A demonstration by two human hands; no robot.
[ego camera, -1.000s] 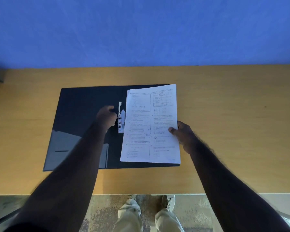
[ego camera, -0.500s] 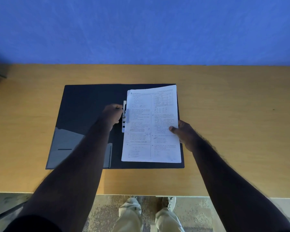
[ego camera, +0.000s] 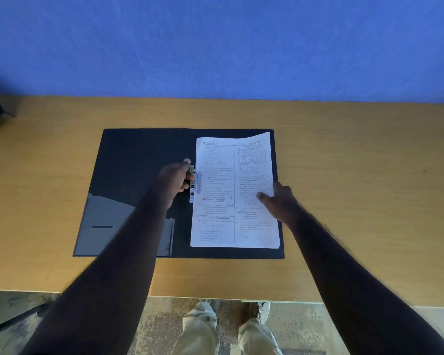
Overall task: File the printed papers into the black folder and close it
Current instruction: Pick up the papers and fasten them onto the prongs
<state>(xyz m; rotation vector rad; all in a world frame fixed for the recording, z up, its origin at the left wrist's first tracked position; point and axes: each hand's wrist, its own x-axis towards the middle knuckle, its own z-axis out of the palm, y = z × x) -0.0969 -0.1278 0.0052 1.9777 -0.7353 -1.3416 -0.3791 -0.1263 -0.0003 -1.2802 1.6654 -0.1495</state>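
The left hand [ego camera: 176, 178] rests at the spine of the open black folder [ego camera: 139, 160], its fingers curled narrow around the metal clip [ego camera: 193, 184] that sits against the left edge of the printed papers [ego camera: 235, 190]. The right hand [ego camera: 279, 199] lies at the right edge of the same stack, thumb pressed flat on the top sheet and the remaining fingers beyond the paper's edge; whether they pass beneath the stack cannot be told.

Left to right: the folder lies flat and open on the wooden worktop [ego camera: 356, 175]. Its left cover carries a grey inner pocket [ego camera: 105, 221] at the near corner, partly hidden by the left forearm. The clip stands at the centre fold. The papers occupy the right cover, roughly square to its edges, the far right corner lifted slightly. The worktop right of the folder is bare wood. A blue wall [ego camera: 215, 47] rises behind the worktop.
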